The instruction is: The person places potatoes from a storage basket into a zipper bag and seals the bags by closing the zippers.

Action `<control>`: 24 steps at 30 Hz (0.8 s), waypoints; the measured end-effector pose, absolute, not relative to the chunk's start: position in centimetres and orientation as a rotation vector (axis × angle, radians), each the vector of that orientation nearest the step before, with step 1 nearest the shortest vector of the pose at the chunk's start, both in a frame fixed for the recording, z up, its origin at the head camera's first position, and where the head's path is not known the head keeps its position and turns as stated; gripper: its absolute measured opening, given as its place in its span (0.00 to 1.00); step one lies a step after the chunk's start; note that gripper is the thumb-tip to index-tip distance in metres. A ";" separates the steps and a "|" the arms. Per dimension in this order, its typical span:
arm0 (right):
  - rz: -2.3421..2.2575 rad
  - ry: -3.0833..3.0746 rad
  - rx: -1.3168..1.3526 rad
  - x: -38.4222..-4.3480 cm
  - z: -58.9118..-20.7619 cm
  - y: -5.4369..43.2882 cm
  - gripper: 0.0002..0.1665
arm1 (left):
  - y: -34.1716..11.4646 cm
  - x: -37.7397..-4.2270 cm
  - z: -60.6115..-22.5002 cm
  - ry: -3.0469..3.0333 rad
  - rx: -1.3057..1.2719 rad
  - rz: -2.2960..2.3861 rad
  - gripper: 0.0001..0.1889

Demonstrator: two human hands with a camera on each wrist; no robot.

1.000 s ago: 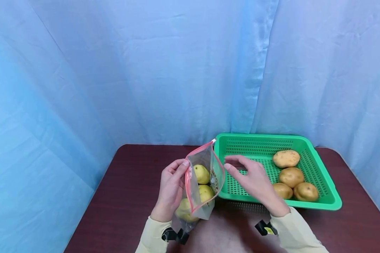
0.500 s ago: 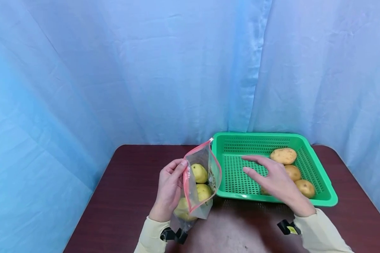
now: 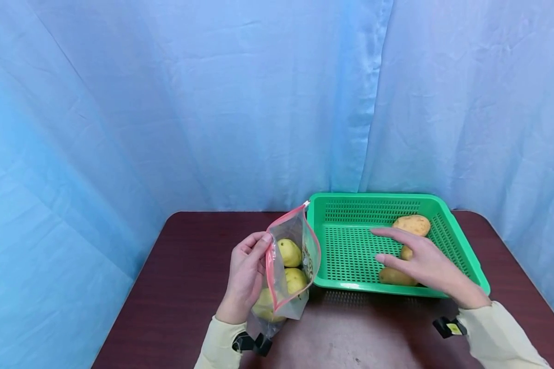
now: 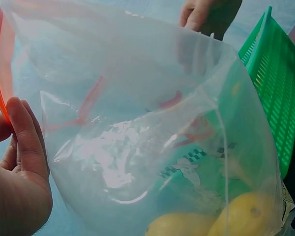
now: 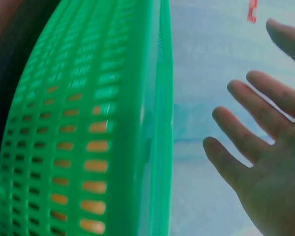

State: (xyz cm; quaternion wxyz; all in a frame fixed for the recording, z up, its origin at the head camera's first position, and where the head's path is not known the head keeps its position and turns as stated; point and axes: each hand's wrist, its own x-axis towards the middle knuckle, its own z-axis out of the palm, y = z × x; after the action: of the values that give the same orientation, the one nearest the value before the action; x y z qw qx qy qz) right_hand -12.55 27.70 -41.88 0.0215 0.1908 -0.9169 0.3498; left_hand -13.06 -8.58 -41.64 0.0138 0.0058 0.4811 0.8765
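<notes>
My left hand point(image 3: 244, 274) pinches the red-edged rim of a clear zip bag point(image 3: 313, 246) between thumb and fingers. The bag's mouth gapes wide, and several yellow-green round fruits point(image 3: 289, 252) lie inside it. In the left wrist view, yellow fruits point(image 4: 243, 216) show through the plastic at the bottom. My right hand point(image 3: 427, 261) hovers over the right part of the green basket point(image 3: 346, 286), fingers apart and holding nothing. Brown potatoes point(image 3: 413, 224) sit in the basket, partly hidden by that hand. The right wrist view shows its fingers point(image 5: 238, 130) spread beside the basket wall.
The basket stands at the back right of a dark red-brown table point(image 3: 184, 287), close to the bag's right side. Behind the table hangs a pale blue curtain point(image 3: 258, 102). A black strap mount point(image 3: 449, 327) is on the right wrist.
My right hand has moved right, from beside the bag's mouth to over the potatoes. My left hand keeps holding the bag in about the same place.
</notes>
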 end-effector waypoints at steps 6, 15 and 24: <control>1.118 -2.916 0.569 -13.1 -42.6 29.4 0.34 | -8.6 -13.1 -41.7 1.498 0.028 2.734 0.07; 1.068 -2.965 0.572 -13.6 -43.3 31.3 0.33 | -8.7 -13.2 -41.8 1.498 0.042 2.726 0.06; 0.983 -3.003 0.604 -14.3 -43.8 32.3 0.33 | -8.7 -13.2 -41.8 1.516 0.038 2.718 0.05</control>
State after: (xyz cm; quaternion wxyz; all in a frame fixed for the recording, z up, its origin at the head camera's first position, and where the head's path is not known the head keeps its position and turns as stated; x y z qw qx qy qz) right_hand -14.35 32.26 -43.75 -0.0376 0.1877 -0.9328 0.3053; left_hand -13.20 -8.66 -41.78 0.0147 0.0123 0.4870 0.8732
